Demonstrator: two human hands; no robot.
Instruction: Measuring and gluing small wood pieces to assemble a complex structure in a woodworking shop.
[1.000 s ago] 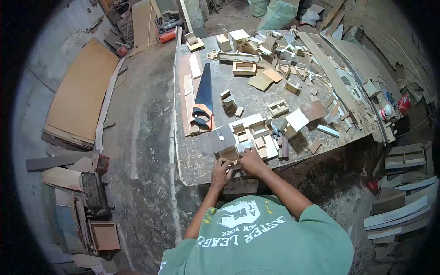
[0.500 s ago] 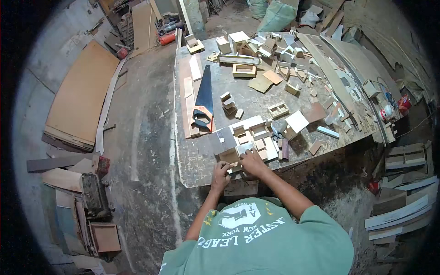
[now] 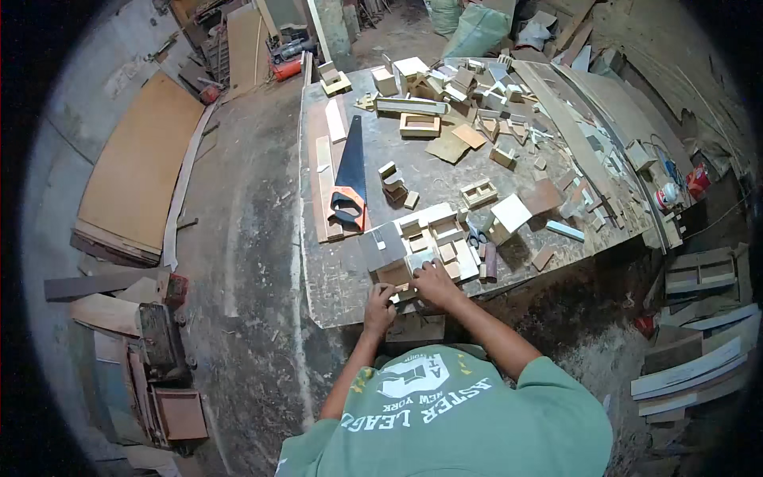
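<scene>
At the lower centre of the frame, near the desk (image 3: 350, 278) edge, the left hand (image 3: 380, 306) and right hand (image 3: 434, 283) have fingers grasping a small wood piece (image 3: 404, 291), beside a model (image 3: 421, 238); saw (image 3: 350, 171) upper left.

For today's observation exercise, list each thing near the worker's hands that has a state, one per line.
Left hand: curled, fingers on a small wooden piece at the bench edge.
Right hand: pressing on the wooden assembly.
Wooden assembly: flat on the bench, compartments open.
Handsaw: lying flat, untouched.
Scissors: lying beside the assembly; open or closed unclear.
</scene>
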